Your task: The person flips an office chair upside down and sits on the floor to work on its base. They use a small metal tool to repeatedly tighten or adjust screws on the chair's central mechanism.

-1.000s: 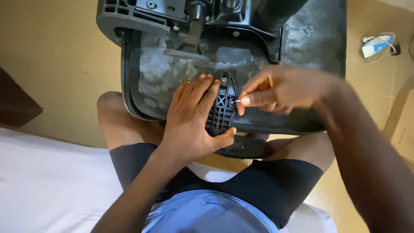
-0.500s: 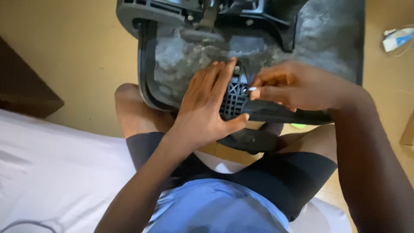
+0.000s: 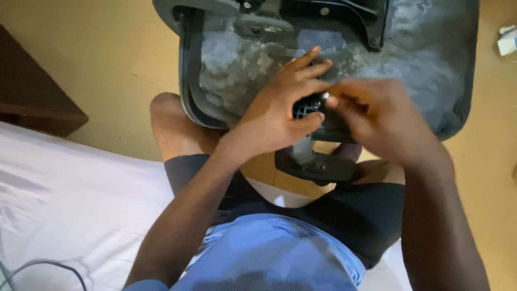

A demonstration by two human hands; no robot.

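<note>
An upturned office chair seat (image 3: pixel 420 70), grey and dusty underneath with black plastic edging, rests against my knees. My left hand (image 3: pixel 280 108) lies flat on a black ribbed armrest bracket (image 3: pixel 307 110) at the seat's near edge and grips it with the thumb. My right hand (image 3: pixel 371 116) is blurred; its fingertips pinch something small, apparently a screw, at the top of that bracket. The black armrest pad (image 3: pixel 318 164) hangs below the seat between my legs.
I sit on a white sheet (image 3: pixel 70 210) in black shorts and a blue shirt. The floor is tan. A dark wooden furniture corner (image 3: pixel 32 97) is at left. A small white and blue object (image 3: pixel 507 42) lies on the floor at far right.
The view has shifted, so the chair sits further right in frame. My right hand has drawn in closer to the left fingers over the bracket. My left hand keeps its hold.
</note>
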